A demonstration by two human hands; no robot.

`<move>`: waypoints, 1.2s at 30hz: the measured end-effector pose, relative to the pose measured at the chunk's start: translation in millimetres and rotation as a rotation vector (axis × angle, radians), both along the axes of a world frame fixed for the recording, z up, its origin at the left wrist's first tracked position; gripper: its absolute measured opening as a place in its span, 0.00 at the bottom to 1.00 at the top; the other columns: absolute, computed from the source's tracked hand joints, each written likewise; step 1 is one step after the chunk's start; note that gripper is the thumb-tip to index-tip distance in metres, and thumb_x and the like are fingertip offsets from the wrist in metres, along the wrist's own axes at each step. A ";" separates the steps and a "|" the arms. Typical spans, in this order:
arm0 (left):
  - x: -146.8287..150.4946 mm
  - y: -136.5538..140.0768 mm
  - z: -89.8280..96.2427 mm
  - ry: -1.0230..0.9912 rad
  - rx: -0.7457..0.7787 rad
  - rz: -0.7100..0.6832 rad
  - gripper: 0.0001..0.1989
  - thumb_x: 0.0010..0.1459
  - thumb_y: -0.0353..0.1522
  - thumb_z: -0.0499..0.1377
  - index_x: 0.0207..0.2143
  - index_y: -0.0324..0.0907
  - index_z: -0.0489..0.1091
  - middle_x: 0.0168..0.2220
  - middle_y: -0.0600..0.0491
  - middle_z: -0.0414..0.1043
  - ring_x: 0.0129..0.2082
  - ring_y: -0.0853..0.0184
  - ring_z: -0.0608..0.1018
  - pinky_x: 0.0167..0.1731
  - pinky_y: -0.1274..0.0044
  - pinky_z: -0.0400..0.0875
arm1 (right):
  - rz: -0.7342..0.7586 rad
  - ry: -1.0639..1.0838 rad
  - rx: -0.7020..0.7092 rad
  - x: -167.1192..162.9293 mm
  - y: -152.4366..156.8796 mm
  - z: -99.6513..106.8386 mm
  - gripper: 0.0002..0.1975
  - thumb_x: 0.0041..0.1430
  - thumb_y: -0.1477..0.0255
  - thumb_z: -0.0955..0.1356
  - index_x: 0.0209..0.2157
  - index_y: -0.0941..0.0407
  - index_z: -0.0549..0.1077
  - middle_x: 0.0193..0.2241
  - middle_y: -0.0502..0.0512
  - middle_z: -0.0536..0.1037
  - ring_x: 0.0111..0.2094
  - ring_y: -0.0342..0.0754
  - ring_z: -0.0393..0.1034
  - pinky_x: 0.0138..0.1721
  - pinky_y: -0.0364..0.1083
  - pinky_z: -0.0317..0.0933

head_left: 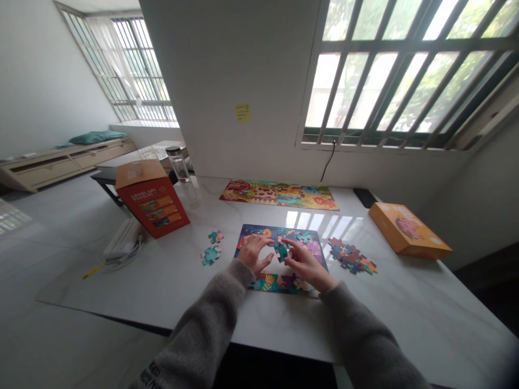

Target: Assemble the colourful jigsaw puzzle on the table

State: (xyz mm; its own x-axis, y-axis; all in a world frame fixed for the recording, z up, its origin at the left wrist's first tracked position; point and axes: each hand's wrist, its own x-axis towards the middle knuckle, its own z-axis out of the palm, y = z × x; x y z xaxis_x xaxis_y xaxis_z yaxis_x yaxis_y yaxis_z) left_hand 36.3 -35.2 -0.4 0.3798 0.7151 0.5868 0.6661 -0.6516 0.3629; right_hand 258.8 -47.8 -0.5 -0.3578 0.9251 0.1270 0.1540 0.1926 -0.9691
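A partly assembled jigsaw puzzle (272, 282) with a dark blue border and sea-coloured pictures lies flat on the table, with bare white surface in its middle. Over its left part is my left hand (255, 252), thumb and fingers apart, holding nothing that I can see. A teal puzzle piece (281, 252) is gripped between the thumb and fingers of my right hand (305, 263), above the gap. Loose puzzle pieces (352, 256) lie heaped to the right. A few more teal pieces (211, 255) sit to the left.
Behind the puzzle lies a long finished farm-animal puzzle (279, 195). A red puzzle box (156, 202) stands at the left, near a glass bottle (179, 166) and a white power strip (121, 240). An orange box (407, 231) and a black phone (365, 198) lie at the right.
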 end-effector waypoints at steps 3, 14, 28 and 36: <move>-2.5 0.5 -11.1 0.050 -0.031 -0.014 0.26 0.53 0.43 0.65 0.53 0.45 0.70 0.47 0.48 0.75 0.49 0.53 0.73 0.52 0.62 0.59 | -0.020 0.037 -0.027 -0.9 -1.3 -1.8 0.27 0.59 0.62 0.70 0.57 0.55 0.66 0.25 0.45 0.71 0.29 0.44 0.71 0.29 0.43 0.61; -4.5 3.3 -21.9 0.072 -0.022 -0.033 0.27 0.48 0.43 0.68 0.50 0.46 0.72 0.44 0.48 0.73 0.46 0.53 0.73 0.50 0.63 0.62 | -0.104 -0.061 0.039 -4.0 -2.8 -3.8 0.19 0.63 0.58 0.66 0.48 0.56 0.72 0.30 0.52 0.77 0.33 0.48 0.74 0.33 0.46 0.65; -8.9 6.1 -38.8 0.150 -0.158 -0.020 0.28 0.45 0.49 0.71 0.48 0.49 0.75 0.43 0.49 0.73 0.47 0.52 0.72 0.52 0.61 0.60 | -0.213 -0.390 0.483 27.2 -1.2 -1.6 0.12 0.65 0.73 0.61 0.44 0.54 0.74 0.36 0.56 0.79 0.40 0.51 0.72 0.45 0.51 0.65; -8.1 1.3 -36.6 0.181 -0.200 -0.007 0.25 0.45 0.43 0.71 0.46 0.49 0.74 0.44 0.50 0.72 0.47 0.52 0.71 0.49 0.60 0.62 | -0.154 -0.471 0.501 22.9 -8.2 -1.3 0.11 0.66 0.72 0.61 0.44 0.54 0.74 0.36 0.57 0.79 0.41 0.52 0.72 0.46 0.52 0.64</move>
